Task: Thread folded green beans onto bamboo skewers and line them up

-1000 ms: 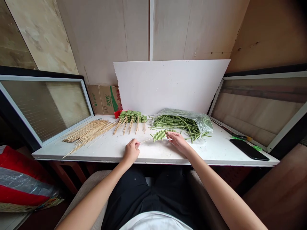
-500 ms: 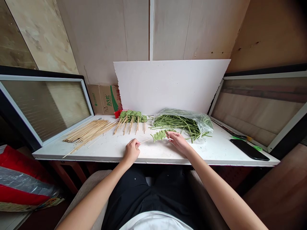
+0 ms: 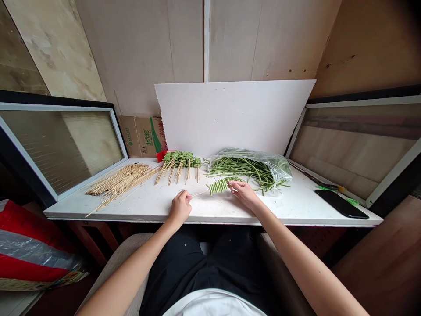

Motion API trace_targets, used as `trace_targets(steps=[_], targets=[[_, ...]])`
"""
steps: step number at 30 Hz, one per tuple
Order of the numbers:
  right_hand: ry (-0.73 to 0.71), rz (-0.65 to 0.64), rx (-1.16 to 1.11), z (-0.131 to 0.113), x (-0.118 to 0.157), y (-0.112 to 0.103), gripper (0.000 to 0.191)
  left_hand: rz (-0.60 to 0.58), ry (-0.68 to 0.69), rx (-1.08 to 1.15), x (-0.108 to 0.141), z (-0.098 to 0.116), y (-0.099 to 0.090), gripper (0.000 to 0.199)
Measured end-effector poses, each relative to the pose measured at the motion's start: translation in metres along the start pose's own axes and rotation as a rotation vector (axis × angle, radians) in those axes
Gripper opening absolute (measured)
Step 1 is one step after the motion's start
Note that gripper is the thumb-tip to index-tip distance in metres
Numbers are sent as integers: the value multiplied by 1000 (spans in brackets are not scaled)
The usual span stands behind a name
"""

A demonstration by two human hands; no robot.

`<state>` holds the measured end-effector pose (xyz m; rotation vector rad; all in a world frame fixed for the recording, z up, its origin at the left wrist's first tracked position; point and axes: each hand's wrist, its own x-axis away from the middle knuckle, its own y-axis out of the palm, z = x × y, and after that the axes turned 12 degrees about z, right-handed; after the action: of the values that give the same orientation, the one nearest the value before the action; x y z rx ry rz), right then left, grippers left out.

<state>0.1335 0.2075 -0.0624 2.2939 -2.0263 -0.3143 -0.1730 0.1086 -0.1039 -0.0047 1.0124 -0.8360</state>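
Observation:
Closed round the bare end of a thin wooden skewer [image 3: 199,193] is my left hand [image 3: 180,207]. Folded green long beans [image 3: 218,186] are threaded along the skewer's far part, in a zigzag of short lengths. My right hand [image 3: 244,193] pinches the beans at the tip end, its fingertips partly hiding them. Behind that hand, a clear plastic bag [image 3: 278,169] lies on the table with a heap of loose long beans [image 3: 237,166] spilling from its mouth. Several finished bean skewers [image 3: 179,160] are stacked beyond my left hand, their sticks pointing toward me.
A pile of bare skewers [image 3: 121,182] lies at the left on the white table [image 3: 158,210]. A black phone [image 3: 342,204] rests near the right edge, beside a green ring-shaped item [image 3: 353,202]. At the back stand a cardboard box [image 3: 141,136] and a white board [image 3: 233,116].
Both hands keep the same hold on the skewer and beans. The view has shifted very slightly; nothing else has visibly moved.

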Motion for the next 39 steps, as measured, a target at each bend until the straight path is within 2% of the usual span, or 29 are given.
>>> trace_targets(steps=[33,39], targets=[[-166,59,166,-4,10,10,38,-7,22,-46,1,2,-1,25],[-142,89,135,-10,17,31,45,7,-29,4,0,2,-1,23]])
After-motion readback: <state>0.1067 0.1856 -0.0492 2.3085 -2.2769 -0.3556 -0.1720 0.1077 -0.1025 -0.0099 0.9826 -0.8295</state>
